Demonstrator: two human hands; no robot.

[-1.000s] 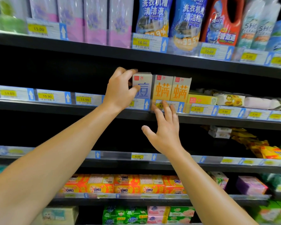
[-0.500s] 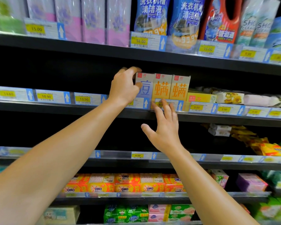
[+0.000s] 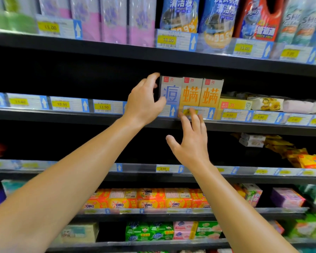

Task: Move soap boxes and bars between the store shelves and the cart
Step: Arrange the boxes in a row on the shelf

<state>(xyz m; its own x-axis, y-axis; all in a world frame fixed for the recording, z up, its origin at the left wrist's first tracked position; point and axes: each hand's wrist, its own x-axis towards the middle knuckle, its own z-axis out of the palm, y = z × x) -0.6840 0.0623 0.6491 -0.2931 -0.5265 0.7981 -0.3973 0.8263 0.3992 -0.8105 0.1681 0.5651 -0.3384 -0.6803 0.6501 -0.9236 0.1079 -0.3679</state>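
head view | blue soap box [image 3: 170,94] is stood on middle shelf [image 3: 62,115], touching orange box [image 3: 190,94] | left hand [image 3: 144,103] is curled round its left edge; right hand [image 3: 192,141] is spread, nothing held | box judged light, stiff; best gripped across its narrow sides

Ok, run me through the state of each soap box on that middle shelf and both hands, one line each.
Blue soap box: upright at the shelf front, touching the orange box beside it.
Two orange soap boxes: upright, side by side, untouched.
Yellow soap box: lying flat, right of the orange ones.
Left hand: thumb and fingers curled around the blue box's left edge.
Right hand: open, fingers spread, fingertips at the price tag.
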